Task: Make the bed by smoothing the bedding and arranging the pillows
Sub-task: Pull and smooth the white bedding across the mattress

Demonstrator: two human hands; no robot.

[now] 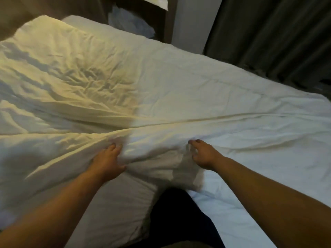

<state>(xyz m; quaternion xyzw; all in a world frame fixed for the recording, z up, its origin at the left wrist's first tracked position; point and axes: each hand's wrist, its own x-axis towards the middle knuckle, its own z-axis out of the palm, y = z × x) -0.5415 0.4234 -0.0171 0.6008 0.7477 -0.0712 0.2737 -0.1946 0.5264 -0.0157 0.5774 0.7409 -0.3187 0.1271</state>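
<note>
Duvet (170, 83) edge bunched, gripped by L hand (107, 161) & R hand (204, 155); curtain (268, 33) beyond.

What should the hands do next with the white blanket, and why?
Probably tug the blanket gently toward the near edge: the left hand and right hand both grip bunched cloth there, and creases fan out on the left side.
</note>
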